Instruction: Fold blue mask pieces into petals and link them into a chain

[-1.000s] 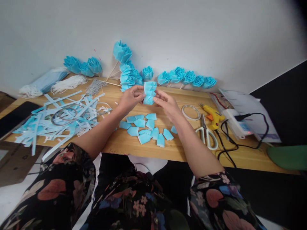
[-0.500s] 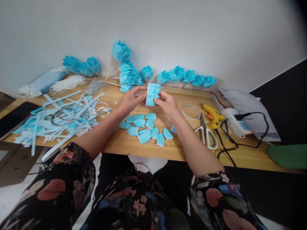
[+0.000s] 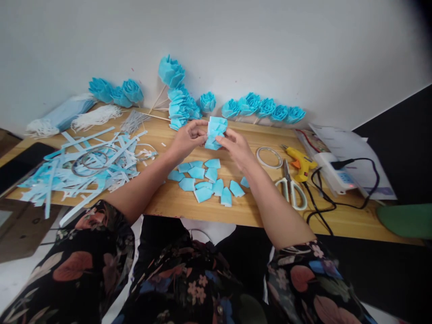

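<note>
Between my two hands, above the wooden table [image 3: 243,215], a creased piece of light blue fabric [image 3: 216,128] is held upright. The fingers of my left hand [image 3: 189,138] close on its left edge. From the right, my right hand [image 3: 236,146] pinches it, with the thumb across its lower front. Several cut blue petals [image 3: 203,194] with one shaped end lie on the table below my hands. Behind the held piece, several blue fabric flowers [image 3: 178,105] on thin sticks lean by the wall.
Strips of blue and white scrap [image 3: 91,166] pile up at left beside a black phone [image 3: 25,164]. To the right lie a tape roll [image 3: 269,157], scissors [image 3: 290,189], a yellow glue gun [image 3: 302,164] and a white power strip [image 3: 334,173] with black cords. More blue flowers [image 3: 266,108] line the wall.
The piece of fabric has turned slightly in my hands, and its creases look different. Both hands stay in nearly the same place.
</note>
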Tool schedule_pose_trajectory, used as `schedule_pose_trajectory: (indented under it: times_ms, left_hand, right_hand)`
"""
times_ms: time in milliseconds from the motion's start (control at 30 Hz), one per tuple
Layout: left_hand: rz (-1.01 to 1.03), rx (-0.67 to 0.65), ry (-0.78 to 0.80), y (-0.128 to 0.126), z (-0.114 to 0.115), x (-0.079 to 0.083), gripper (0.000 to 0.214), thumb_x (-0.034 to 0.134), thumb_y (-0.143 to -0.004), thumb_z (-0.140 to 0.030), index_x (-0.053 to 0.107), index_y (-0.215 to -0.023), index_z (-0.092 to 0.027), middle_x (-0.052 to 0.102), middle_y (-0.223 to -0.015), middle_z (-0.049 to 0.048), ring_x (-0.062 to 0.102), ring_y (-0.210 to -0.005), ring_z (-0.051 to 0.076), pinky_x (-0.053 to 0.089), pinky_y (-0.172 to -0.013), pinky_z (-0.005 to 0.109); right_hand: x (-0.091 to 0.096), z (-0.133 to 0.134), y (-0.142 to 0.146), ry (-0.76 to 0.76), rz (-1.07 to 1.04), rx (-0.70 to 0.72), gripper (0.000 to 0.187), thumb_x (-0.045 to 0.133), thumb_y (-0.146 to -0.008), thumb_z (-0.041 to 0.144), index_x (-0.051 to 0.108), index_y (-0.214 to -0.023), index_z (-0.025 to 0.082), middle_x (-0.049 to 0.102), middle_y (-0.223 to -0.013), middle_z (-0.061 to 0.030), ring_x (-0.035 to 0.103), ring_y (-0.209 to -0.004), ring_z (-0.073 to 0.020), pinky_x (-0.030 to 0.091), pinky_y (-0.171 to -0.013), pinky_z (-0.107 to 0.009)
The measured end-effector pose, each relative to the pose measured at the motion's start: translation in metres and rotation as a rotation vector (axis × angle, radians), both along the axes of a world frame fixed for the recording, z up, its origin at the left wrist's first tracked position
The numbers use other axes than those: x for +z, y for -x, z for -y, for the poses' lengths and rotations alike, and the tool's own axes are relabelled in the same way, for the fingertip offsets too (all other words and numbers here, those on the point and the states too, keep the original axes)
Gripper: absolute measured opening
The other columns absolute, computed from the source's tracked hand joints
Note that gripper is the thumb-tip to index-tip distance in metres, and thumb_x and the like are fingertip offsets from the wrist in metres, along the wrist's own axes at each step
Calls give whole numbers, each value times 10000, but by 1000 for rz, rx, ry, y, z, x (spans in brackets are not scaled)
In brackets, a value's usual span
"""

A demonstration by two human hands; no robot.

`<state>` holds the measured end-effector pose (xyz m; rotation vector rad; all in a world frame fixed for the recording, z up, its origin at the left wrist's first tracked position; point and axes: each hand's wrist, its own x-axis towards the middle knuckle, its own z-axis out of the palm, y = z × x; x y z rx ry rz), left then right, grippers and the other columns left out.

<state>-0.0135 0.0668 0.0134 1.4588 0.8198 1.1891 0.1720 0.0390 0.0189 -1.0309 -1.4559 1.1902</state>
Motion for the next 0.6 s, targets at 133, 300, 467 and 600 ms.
schedule_pose_trajectory:
  times_ms: [133, 300, 467, 600]
  left_hand:
    - [1, -18, -8, -1, 2, 0, 408, 752, -741, -125, 629, -1128, -155, 680, -711, -25, 645, -641, 108, 517, -663, 232]
    - [25, -60, -4, 0, 0, -1, 479, 766, -734, -156, 614, -1188, -146, 663, -678, -37, 637, -637, 112, 514, -666, 234]
    - [5, -85, 86, 2, -1, -1, 452, 768, -796, -351, 655, -1181, -144, 694, -743, -3, 652, -661, 125, 521, -666, 248]
    - [-60, -94, 97, 4, 1, -1, 370, 814, -766, -438, 726, -968, -141, 661, -672, -9, 605, -615, 109, 508, -642, 237]
  right_hand:
    - [-8, -5, 0, -3, 0, -41, 459, 804, -671, 439, 671, -1053, 222, 770, -1024, -34, 696, -991, -230, 566, -924, -392]
    - [-11, -9, -1, -12, -34, -48, 443, 811, -647, 391, 678, -1029, 210, 785, -1003, -37, 717, -951, -230, 583, -904, -401]
    - [-10, -10, -3, -1, -42, -81, 446, 825, -634, 391, 677, -1013, 207, 790, -994, -27, 724, -957, -233, 589, -904, -392]
    - [-9, -8, -3, -5, -32, -47, 476, 819, -657, 398, 668, -1070, 215, 789, -1020, -30, 722, -1007, -237, 586, -926, -391]
